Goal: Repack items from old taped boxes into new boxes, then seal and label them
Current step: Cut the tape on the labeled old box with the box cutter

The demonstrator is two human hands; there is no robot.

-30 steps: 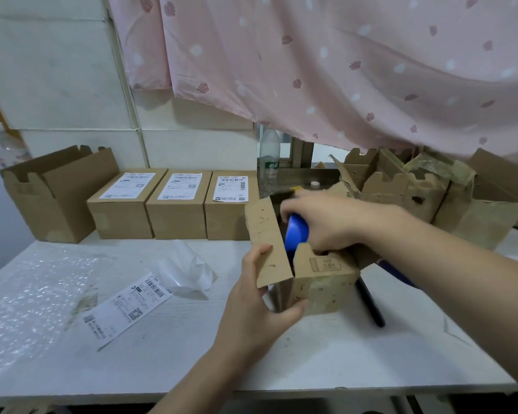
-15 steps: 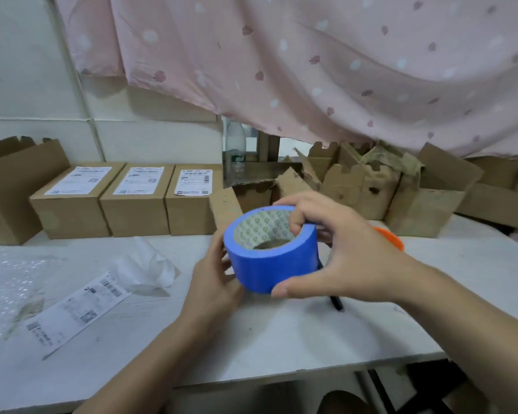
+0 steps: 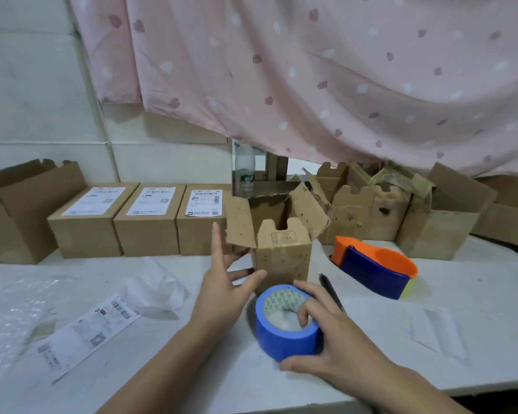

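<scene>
Left grip [image 3: 223, 289] has let go, fingers [image 3: 217, 240] spread, old box [image 3: 283, 258] just beyond them. Roll [image 3: 281, 336] (blue tape, out of that box) now down on table [image 3: 491, 294], right grip [image 3: 332, 333] pinching its wall through the core. Item's out; new box likely next.

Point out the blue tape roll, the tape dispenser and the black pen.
blue tape roll [image 3: 283, 339]: head view, on its blue outer wall.
tape dispenser [image 3: 371, 276]: head view, on its dark blue body.
black pen [image 3: 329, 289]: head view, mid-barrel, beside the roll.
</scene>
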